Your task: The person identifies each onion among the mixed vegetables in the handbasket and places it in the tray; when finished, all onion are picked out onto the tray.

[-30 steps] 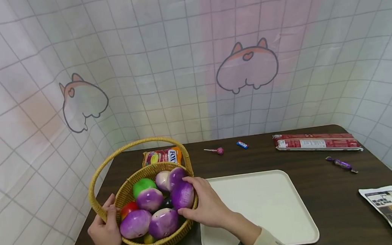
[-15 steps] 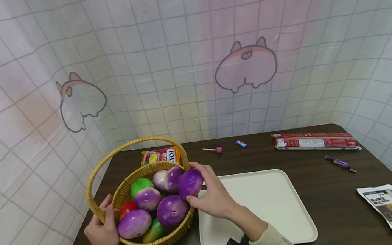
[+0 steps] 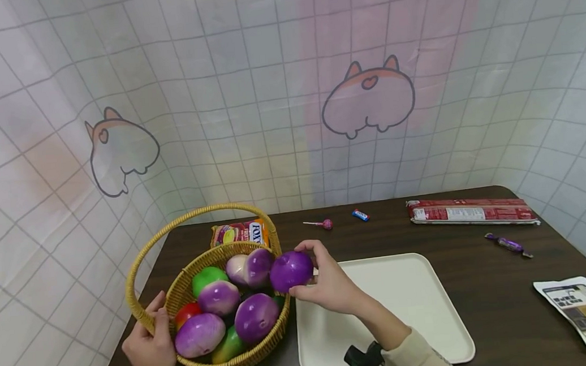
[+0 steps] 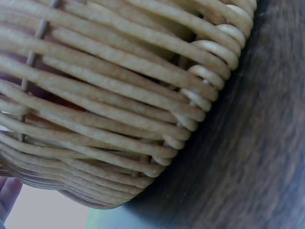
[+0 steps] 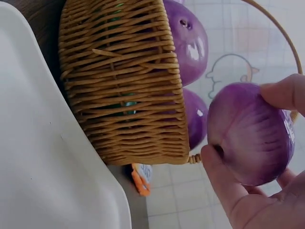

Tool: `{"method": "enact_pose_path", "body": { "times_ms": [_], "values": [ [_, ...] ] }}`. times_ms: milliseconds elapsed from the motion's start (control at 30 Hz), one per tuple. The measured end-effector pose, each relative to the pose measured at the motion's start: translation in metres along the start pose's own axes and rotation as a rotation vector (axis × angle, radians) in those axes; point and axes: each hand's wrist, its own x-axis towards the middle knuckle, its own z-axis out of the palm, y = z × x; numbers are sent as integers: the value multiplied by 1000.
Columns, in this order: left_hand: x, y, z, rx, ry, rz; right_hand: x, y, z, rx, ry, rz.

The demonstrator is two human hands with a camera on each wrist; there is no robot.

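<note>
In the head view, my right hand [image 3: 333,282] holds a purple onion [image 3: 291,271] by thumb and fingers at the right rim of the wicker basket [image 3: 254,360]. The right wrist view shows the onion [image 5: 250,133] above the rim, its paler side toward the camera. My left hand [image 3: 151,346] grips the basket's left side where the arched handle meets the rim. Several more purple-and-white onions [image 3: 256,317] lie inside, with a green fruit [image 3: 209,279], a red one [image 3: 187,313] and a green-yellow one [image 3: 229,346]. The left wrist view is mostly woven basket wall [image 4: 105,95].
A white tray [image 3: 384,313] lies right of the basket, under my right forearm. Behind the basket is a Fox's candy bag [image 3: 242,233]. Along the back are a lollipop [image 3: 326,224], a small blue candy [image 3: 360,215] and a long red package [image 3: 474,213]. Farther right are a purple-wrapped candy [image 3: 509,244] and a white-brown pouch [image 3: 585,313].
My right hand has lifted the onion up and right, from among the others to over the basket's rim. Another onion has shifted, uncovering the green-yellow fruit. My left hand keeps its grip.
</note>
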Motion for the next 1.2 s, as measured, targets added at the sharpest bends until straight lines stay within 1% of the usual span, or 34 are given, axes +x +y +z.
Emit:
{"method": "enact_pose_path", "body": {
  "times_ms": [100, 233, 367, 500, 633, 733, 867, 1033, 1200],
  "values": [
    [0, 0, 0, -4, -1, 3, 0, 1, -2, -34, -17, 6],
    [1, 0, 1, -7, -4, 1, -1, 1, -4, -123, -45, 14],
    [1, -2, 1, -1, -1, 3, -1, 0, -7, -171, -76, 19],
    [1, -6, 1, 11, 2, 8, -1, 2, -13, -149, -120, 26],
    [1, -6, 0, 13, -1, 11, -1, 3, -24, -90, -149, 42],
    [2, -5, -1, 12, -1, 18, -1, 1, -33, -67, -131, 44],
    [3, -4, -1, 0, -11, 24, -1, 1, -47, -110, -77, 33],
    [4, -2, -2, -16, -29, 23, 0, 7, -60, -164, -17, 17],
    [2, -1, -2, -3, -28, 27, -1, 19, -65, -189, 43, 80]
  ]
}}
